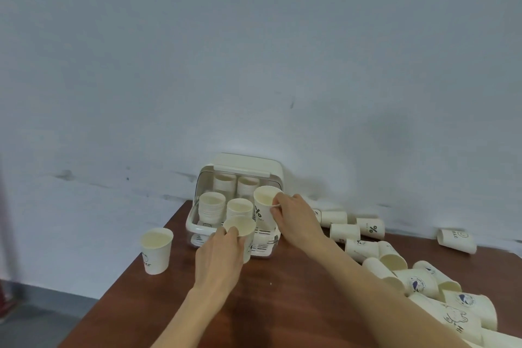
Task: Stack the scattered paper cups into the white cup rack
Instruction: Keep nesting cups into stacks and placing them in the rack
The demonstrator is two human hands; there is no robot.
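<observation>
Our left hand (221, 248) and right hand (291, 215) each clamp fingers round an empty paper cup — left cup (243, 230), right cup (264, 205) — just before the white cup rack (195, 224), which holds four cup stacks (211, 206).

Paper cups, a plastic rack, a wooden surface

The cups (361, 248) are of matt cream paper with dark printed marks, and the one (157, 250) standing alone looks smooth inside. The white cup rack (197, 227) is of smooth plastic with a soft shine; its side wall (202, 181) looks clear. The surface (282, 305) is reddish-brown wood with a slight gloss. The wall (254, 51) behind is matt, painted and scuffed.
</observation>
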